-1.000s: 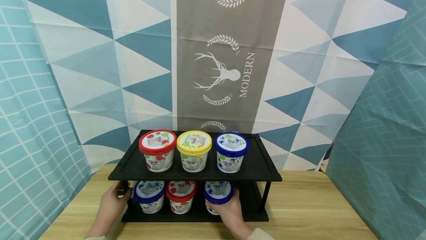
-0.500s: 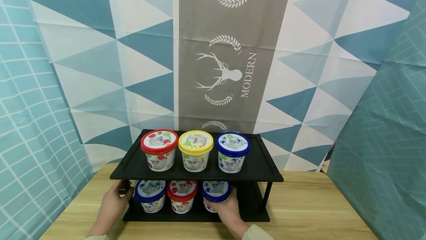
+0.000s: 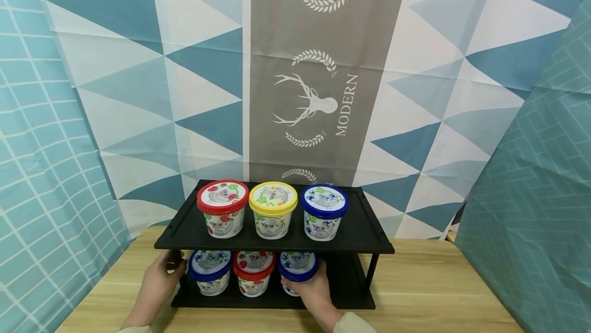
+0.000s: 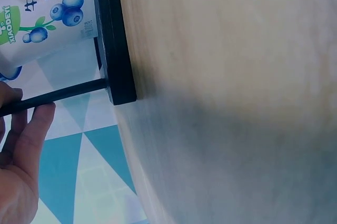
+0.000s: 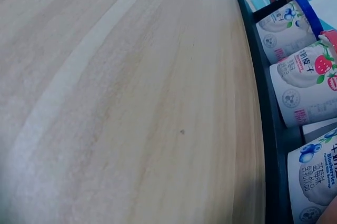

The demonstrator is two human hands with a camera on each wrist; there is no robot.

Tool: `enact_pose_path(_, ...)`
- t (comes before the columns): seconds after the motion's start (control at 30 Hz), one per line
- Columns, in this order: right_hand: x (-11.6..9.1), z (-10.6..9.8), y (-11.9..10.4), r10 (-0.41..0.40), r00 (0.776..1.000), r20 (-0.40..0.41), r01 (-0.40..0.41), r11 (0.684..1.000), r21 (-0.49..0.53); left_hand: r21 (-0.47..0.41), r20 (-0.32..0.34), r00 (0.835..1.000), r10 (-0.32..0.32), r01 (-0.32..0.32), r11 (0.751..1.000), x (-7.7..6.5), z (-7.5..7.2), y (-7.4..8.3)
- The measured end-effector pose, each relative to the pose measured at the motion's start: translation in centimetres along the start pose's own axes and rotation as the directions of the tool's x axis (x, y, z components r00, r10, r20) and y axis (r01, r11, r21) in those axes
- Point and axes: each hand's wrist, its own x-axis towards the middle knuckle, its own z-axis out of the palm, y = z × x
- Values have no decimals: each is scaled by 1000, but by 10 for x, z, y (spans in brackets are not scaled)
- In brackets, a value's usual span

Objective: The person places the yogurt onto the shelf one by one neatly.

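A two-tier black rack stands on the wooden table. At its front left corner, my left hand pinches the thin black post between thumb and fingers. On the lower tier, my right hand grips a white tub with a blue lid and blueberry print, its fingers round the right side. To the left of that tub are a red-lidded tub and another blue-lidded tub, the latter close to my left hand. In the right wrist view only a sliver of my right hand shows.
On the upper tier stand a red-lidded tub, a yellow-lidded tub and a blue-lidded tub in a row. Patterned cloth hangs behind and at both sides. Wooden tabletop extends around the rack.
My right hand has shifted the blue-lidded tub slightly left on the lower tier, nearer the red-lidded one. My left hand stays on the post. The head view has drifted slightly.
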Motion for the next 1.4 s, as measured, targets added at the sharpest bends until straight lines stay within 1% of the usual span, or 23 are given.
enact_pose_path(0.17,1,1,2,-3,1000,3,3,1000,1,-1,-1,1000,4,-4,1000,0,-1,1)
enact_pose_path(0.4,0,3,3,-2,1000,1,2,1000,-23,1,6,1000,3,-3,1000,-1,-2,3)
enact_pose_path(0.53,-2,2,4,-13,1000,16,13,1000,-11,4,-7,1000,15,-15,1000,-1,-2,4)
enact_pose_path(0.63,-3,1,5,-26,999,36,26,1000,3,1,-6,1000,6,-6,1000,-1,-2,4)
enact_pose_path(0.8,-2,-1,10,-47,996,73,47,999,4,-12,18,1000,-25,25,1000,-2,-2,4)
enact_pose_path(0.93,-3,-5,13,-67,992,109,68,998,1,-13,24,1000,-20,21,1000,-1,-2,3)
enact_pose_path(1.1,-4,-9,13,-75,983,167,71,997,29,10,37,999,6,-6,1000,1,-4,1)
enact_pose_path(1.27,-4,-16,11,-61,972,228,56,998,28,21,62,998,5,-7,1000,2,-7,2)
enact_pose_path(1.4,-4,-26,10,-49,962,269,38,998,48,20,72,997,-1,-1,1000,1,-7,3)
